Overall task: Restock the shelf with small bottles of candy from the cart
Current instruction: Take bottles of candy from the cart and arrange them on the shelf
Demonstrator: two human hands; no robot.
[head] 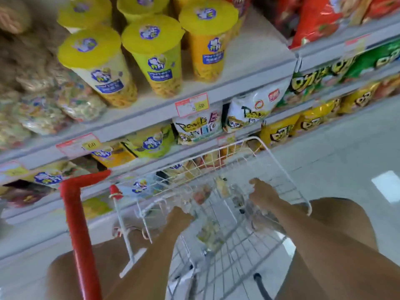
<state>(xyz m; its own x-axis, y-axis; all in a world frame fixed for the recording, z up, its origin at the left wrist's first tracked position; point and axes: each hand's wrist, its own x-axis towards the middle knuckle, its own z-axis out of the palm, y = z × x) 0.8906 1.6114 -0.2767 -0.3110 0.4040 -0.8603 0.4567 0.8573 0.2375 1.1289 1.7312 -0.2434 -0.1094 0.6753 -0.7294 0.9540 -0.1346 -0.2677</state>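
Nearest, reaches with both bare arms down into the white wire cart (249, 161). Dips the left grip (180, 215) into the near-left part of the basket, fingers curled downward; too blurred to tell whether closed on anything. Holds the right grip (263, 194) further in on the right side, knuckles up and fingers bent under; again impossible to tell whether gripping anything. Finds the small candy bottles (210, 233) on the basket's wire floor, between and just beyond the two grips: one with yellowish contents near the middle, one reddish further on. Passes a red cart handle (75, 213) on the left. Beyond, meets the shelf (249, 68): snack bags (197, 128) on the lower tiers, a price tag (191, 103) on the front edge, yellow-lidded cups (151, 53) upright on top.
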